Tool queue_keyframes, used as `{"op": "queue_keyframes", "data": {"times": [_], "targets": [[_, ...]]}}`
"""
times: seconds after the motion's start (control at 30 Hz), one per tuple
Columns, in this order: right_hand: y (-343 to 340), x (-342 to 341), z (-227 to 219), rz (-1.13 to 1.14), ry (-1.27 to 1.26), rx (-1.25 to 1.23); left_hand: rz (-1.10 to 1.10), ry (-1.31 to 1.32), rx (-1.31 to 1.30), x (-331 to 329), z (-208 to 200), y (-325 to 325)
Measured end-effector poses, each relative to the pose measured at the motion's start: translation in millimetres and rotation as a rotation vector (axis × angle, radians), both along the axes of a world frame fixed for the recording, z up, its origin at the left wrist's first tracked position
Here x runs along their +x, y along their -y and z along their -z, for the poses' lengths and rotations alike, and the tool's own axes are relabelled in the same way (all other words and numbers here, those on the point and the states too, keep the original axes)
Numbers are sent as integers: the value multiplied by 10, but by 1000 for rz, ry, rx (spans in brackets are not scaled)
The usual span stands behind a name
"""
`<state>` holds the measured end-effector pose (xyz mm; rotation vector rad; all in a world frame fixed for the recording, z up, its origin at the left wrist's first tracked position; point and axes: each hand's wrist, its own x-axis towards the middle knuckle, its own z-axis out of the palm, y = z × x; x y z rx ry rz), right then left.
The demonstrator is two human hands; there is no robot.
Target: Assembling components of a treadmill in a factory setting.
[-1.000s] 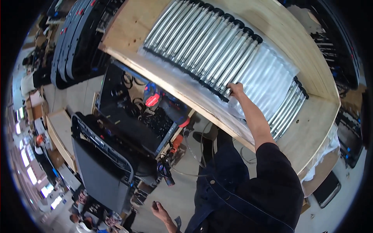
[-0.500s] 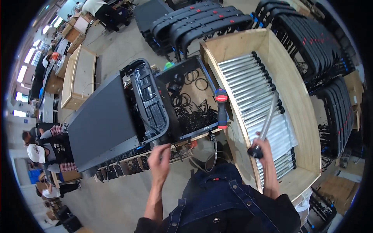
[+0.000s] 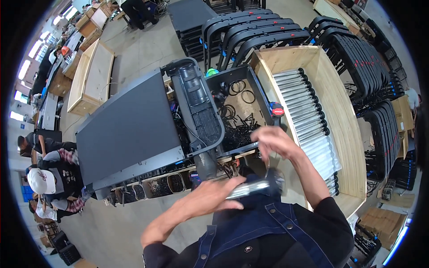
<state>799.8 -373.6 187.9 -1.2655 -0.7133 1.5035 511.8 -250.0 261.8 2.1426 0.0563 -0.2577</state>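
Observation:
My left hand [image 3: 210,197] is closed round a shiny metal roller [image 3: 248,189] with a dark end, held in front of my apron. The roller's far end is blurred. My right hand [image 3: 278,142] hovers over the near right corner of a dark parts bin [image 3: 232,151], fingers bent and apart, slightly smeared, with nothing visible in them. Just beyond that hand is a red and black power screwdriver [image 3: 277,111], its handle partly hidden. Left of the bin lies a dark treadmill-like frame [image 3: 129,118] with an uncovered motor housing [image 3: 194,96].
On the right a long wooden crate [image 3: 346,154] holds rows of metal rollers [image 3: 301,107]. Black rings [image 3: 248,96] and loose screws [image 3: 241,127] lie in the bin. Curved black frames [image 3: 259,33] stand behind. Small parts trays [image 3: 158,187] line the bench's near side. Other people work at left.
The roller has passed from my right hand to my left and moved from the crate to in front of my apron. My right hand has moved left to the bin's corner.

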Motion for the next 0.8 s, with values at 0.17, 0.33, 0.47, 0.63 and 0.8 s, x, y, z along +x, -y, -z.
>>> {"op": "queue_keyframes", "data": {"times": [0.17, 0.33, 0.47, 0.63, 0.8], "targets": [[-1469, 396, 1961, 282, 26, -222, -578, -3, -710, -387, 273, -218], [-2861, 738, 3095, 568, 874, -203, -1208, 153, -1105, -565, 783, -56], [-3344, 1106, 3364, 773, 756, -543, -1450, 234, -1273, -258, 845, 47], [-3011, 884, 3630, 375, 695, -353, -1467, 175, -1306, -156, 1104, 18], [-2167, 833, 3290, 439, 832, -298, -1364, 153, -1277, 84, 1258, -214]]}}
